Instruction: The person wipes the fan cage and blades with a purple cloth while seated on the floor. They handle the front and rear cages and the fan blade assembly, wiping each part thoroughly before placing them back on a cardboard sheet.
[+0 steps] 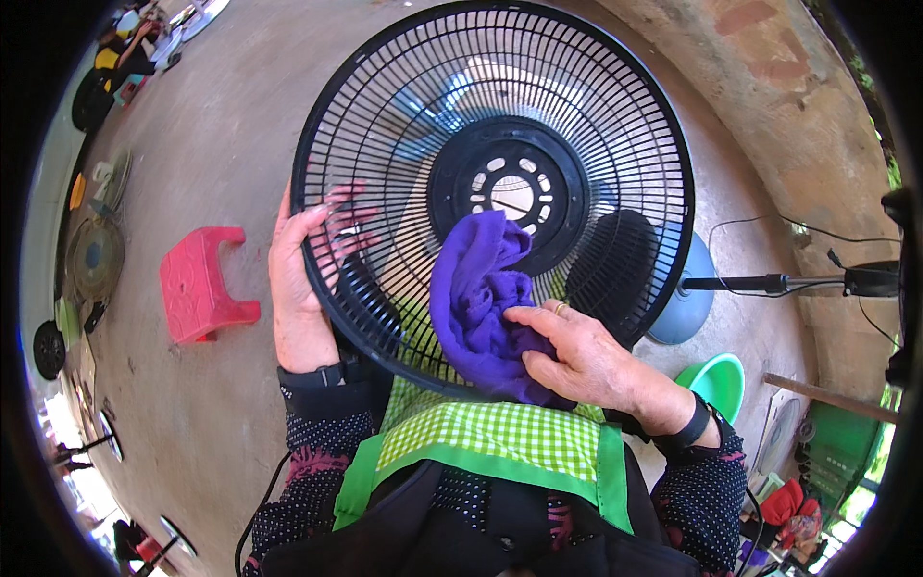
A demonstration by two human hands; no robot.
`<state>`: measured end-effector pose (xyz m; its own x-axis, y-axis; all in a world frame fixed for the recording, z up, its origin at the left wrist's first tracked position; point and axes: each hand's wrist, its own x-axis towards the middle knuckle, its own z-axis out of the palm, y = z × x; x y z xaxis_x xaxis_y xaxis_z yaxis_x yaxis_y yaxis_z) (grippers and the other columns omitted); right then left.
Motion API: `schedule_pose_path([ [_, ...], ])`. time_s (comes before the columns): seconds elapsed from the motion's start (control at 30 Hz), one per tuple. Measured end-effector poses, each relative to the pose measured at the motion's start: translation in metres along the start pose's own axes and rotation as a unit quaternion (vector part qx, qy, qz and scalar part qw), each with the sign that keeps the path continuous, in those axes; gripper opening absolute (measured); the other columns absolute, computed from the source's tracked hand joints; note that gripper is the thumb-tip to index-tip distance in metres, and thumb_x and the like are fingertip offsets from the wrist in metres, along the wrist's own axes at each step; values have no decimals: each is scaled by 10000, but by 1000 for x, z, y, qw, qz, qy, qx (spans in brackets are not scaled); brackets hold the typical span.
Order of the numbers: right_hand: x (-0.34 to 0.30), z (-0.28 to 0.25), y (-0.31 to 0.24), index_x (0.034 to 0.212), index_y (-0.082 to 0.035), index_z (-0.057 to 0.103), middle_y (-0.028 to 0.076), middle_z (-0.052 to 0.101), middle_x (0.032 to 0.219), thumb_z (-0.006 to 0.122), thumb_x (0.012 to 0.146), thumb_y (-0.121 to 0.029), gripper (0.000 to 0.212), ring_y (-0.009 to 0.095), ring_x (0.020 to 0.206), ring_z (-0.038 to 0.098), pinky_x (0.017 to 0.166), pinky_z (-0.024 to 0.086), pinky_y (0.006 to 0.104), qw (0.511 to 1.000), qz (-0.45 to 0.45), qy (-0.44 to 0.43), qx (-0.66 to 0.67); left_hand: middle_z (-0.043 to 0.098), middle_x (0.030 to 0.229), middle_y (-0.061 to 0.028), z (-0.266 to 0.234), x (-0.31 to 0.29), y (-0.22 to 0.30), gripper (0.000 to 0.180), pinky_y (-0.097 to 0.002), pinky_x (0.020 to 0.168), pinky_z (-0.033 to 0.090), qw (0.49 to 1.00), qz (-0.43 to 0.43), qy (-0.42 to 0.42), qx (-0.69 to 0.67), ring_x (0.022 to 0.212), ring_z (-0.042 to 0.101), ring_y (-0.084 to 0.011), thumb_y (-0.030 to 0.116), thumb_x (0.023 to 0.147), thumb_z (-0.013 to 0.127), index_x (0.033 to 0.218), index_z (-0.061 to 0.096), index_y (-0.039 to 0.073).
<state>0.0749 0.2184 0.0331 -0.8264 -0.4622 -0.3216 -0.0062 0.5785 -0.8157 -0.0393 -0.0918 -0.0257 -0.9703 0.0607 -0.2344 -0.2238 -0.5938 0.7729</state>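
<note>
A round black fan grille [558, 125] with an open hub ring is held up in front of me. My left hand [300, 264] grips its left rim, the thumb on the near side and the fingers showing through the bars behind. A bunched purple cloth [481, 298] lies against the grille's lower middle, just under the hub. My right hand [591, 356] holds the cloth, its fingers pressing into the folds. Over my lap is a green checked apron [490, 442]. Parts behind the grille show only through the bars.
A pink plastic stool [202, 284] stands on the left. To the right are a blue fan base with pole [735, 284], a loose black cord and a green basin [716, 385]. Fan parts [96, 255] lie far left. Another person [130, 53] sits at the far upper left.
</note>
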Motion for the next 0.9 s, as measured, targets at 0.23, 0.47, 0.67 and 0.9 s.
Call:
schedule_pose_path([
  [0.23, 4, 0, -16, 1382, -216, 567, 202, 520, 1327, 735, 828, -250, 580, 393, 1098, 590, 919, 496, 480, 965, -115, 89, -220, 663, 1155, -225, -12, 2, -1, 575, -474, 717, 635, 1000, 14, -4, -19, 932, 714, -349, 20, 866, 521, 1435, 445, 59],
  [0.47, 31, 37, -11, 1343, -234, 584, 194, 375, 1518, 695, 824, -285, 533, 372, 1240, 511, 905, 492, 465, 921, -182, -9, -345, 639, 1185, -245, -9, 2, -1, 577, -489, 739, 622, 1000, 12, -17, -18, 963, 694, -367, 30, 876, 504, 1445, 428, 88],
  [0.67, 65, 40, -18, 1071, -22, 694, 206, 570, 1248, 591, 830, -169, 301, 227, 966, 538, 547, 496, 246, 860, -300, 3, -413, 622, 1219, -245, -8, 2, 2, 571, -489, 769, 614, 1000, 5, -20, 21, 989, 684, -367, 57, 896, 488, 1458, 396, 93],
  [0.9, 123, -5, -51, 958, -77, 662, 76, 545, 1033, 631, 761, -121, 204, 192, 911, 548, 526, 525, 250, 766, -311, 149, -543, 618, 1236, -252, 1, -1, 3, 700, -472, 790, 613, 999, -20, -25, 2, 993, 697, -360, 43, 857, 509, 1530, 334, 121],
])
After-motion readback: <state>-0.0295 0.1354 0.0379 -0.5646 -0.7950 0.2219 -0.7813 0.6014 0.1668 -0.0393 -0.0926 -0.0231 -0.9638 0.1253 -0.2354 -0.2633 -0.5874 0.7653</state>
